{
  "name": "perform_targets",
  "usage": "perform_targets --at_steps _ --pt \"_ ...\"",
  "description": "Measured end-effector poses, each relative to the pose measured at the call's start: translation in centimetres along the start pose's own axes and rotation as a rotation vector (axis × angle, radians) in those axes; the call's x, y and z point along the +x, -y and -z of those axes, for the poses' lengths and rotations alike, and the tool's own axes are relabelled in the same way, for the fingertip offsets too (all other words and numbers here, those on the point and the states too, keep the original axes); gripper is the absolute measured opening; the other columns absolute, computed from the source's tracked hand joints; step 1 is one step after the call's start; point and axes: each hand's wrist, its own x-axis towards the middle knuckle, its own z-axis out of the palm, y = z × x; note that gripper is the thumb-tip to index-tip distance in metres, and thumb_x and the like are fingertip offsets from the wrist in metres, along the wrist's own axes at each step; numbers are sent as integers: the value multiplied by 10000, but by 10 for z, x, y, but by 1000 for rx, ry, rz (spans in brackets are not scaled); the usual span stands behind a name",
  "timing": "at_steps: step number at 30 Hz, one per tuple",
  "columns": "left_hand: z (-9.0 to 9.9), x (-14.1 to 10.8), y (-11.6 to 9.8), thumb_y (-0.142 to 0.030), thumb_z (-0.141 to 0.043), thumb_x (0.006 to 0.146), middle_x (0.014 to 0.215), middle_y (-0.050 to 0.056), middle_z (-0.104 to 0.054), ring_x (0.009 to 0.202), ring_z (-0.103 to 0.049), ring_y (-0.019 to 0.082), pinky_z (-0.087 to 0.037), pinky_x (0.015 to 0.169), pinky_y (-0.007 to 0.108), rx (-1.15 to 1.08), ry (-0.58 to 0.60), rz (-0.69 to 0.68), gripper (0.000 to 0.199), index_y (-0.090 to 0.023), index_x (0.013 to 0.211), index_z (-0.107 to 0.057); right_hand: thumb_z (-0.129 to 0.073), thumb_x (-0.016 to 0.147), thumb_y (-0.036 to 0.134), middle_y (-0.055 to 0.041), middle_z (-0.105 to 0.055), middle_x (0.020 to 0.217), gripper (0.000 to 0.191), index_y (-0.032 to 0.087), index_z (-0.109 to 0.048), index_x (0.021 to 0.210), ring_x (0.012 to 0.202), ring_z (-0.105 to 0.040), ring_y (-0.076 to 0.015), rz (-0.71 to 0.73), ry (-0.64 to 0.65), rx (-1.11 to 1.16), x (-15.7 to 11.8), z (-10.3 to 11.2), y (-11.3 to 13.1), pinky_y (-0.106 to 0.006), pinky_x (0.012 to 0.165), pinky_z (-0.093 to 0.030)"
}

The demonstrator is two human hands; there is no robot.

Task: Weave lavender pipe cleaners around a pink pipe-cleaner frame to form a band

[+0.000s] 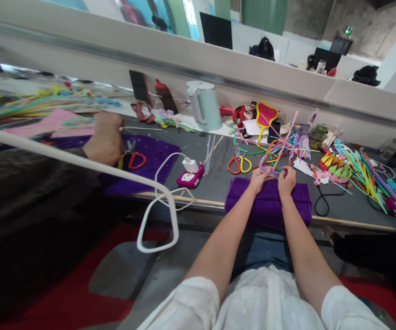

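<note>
My left hand (259, 179) is closed around the left side of a lilac pipe cleaner piece (263, 161), bent into a curve. Its right side is pinched in my right hand (286, 181), with the fingertips together. Pink and orange pipe cleaners stick up from the piece, against a loose bunch of pipe cleaners (300, 140) behind it. Both wrists are over a purple padded bundle (268, 199) at the table's front edge. Scissors (239, 165) with red and yellow handles lie just left of my left hand.
A light-blue kettle (205, 106) stands against the partition. Left of me are a magenta power strip (190, 177) with a white cable and a co-worker's blurred hand (104, 137). Colourful pipe cleaners (366, 172) cover the right. A white curved bar (115, 169) crosses the left foreground.
</note>
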Motion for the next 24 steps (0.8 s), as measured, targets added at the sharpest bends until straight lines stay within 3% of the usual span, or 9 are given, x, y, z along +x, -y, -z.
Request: perform_targets --at_steps 12,20,24 --pt "1 1 0 -445 -787 636 959 139 -719 772 -687 202 -551 687 307 -22 -12 0 485 -89 951 -689 -403 887 298 -129 -550 1055 202 206 -579 922 996 -529 -206 -14 -94 152 3 3 -3 -329 833 -442" --pt "3 1 0 -447 -764 673 1009 148 -708 808 -691 208 -554 728 326 -30 11 10 473 -94 977 -683 -307 897 279 -69 -642 886 266 302 -572 904 876 -612 -146 -30 -69 262 8 2 -10 -286 785 -482" --pt "3 2 0 -439 -764 675 1001 144 -712 784 -691 197 -556 718 316 -31 13 16 462 -95 974 -686 -343 888 272 -62 -673 852 226 267 -566 925 818 -642 -153 -57 -25 373 8 3 -12 -288 743 -500"
